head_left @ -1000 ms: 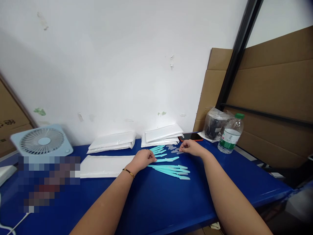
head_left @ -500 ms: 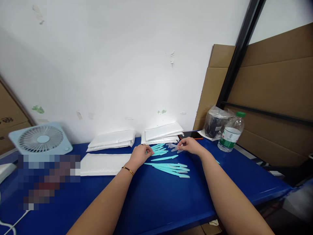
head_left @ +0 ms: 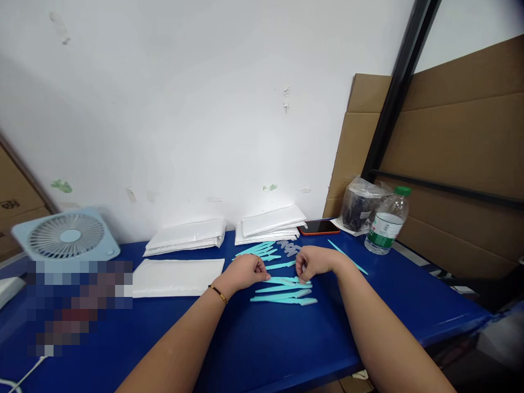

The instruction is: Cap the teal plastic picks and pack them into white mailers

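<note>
Several thin turquoise plastic razors [head_left: 282, 297] lie in a loose pile on the blue table [head_left: 286, 349], with more razors [head_left: 260, 250] and small clear caps [head_left: 289, 248] behind them. My left hand [head_left: 245, 268] rests curled on the table, its fingertips pinched on the end of one turquoise razor [head_left: 286, 280]. My right hand [head_left: 313, 262] is curled too, pinching the other end of that same razor. A gold bracelet circles my left wrist. One lone razor [head_left: 347, 256] lies to the right of my right arm.
Stacks of white padded mailers [head_left: 186, 236] and a second mailer stack [head_left: 272, 224] sit by the wall, and a flat mailer [head_left: 176, 275] lies left. A small fan [head_left: 67, 236], a phone [head_left: 319, 227], a plastic bag [head_left: 360, 207], a water bottle [head_left: 385, 222] and cardboard boxes [head_left: 450, 147] surround the area.
Both hands drew back from the far razors and caps toward the near pile and closed on one razor. The right hand came nearer and leftward.
</note>
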Motion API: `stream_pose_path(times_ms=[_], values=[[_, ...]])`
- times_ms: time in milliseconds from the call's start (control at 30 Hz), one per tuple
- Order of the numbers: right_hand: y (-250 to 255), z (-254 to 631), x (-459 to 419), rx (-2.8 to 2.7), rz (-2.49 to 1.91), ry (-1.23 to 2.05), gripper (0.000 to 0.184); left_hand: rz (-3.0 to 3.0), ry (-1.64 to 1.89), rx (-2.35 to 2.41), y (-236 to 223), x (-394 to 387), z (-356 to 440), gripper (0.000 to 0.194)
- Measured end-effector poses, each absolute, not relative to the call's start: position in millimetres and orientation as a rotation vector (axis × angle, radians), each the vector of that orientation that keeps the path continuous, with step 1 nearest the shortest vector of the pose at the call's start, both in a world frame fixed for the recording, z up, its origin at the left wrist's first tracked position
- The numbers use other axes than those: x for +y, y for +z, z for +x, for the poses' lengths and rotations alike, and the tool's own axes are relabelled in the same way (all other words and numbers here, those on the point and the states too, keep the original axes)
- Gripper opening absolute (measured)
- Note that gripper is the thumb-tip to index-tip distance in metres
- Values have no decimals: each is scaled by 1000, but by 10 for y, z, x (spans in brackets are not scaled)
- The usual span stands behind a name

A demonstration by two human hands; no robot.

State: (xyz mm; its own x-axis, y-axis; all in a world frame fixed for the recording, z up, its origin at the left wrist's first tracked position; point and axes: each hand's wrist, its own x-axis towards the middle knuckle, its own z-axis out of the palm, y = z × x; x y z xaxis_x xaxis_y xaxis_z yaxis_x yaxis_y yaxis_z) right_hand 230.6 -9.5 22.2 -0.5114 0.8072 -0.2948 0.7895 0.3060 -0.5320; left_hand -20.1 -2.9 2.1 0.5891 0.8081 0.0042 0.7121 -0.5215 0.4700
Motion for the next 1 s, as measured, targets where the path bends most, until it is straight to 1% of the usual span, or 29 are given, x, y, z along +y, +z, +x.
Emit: stream_pose_path(times_ms=[67,200,333,467,633,767,867,933,1000], values=[[216,2249,-109,-2518,-1554,936,13,2375,298,1199,20,-33,-202,30],[188,2211,-92,-2500,-1550,788,14,2427,297,1193,27,-35,-194,29],[187,2260,-49,-2507,-1415,764,15,2463,330,1234,62,-17,-198,26],[201,2285,-37,-2387,-1412,663,18,2521,452,1346,96,3,-186,23],[193,2330,-19,-2362,-1448,593,13,2620,480,1426,103,63,-254,20],[152,2410,70,-2194,-1613,422,10,2528,454,1514,118,126,-394,24],[133,2407,107,-2123,-1645,285,9,2533,491,1425,148,104,-413,35],[140,2357,84,-2140,-1589,335,10,2600,425,1266,166,52,-374,36],[156,2276,26,-2207,-1497,494,17,2645,282,1146,170,-3,-321,31]])
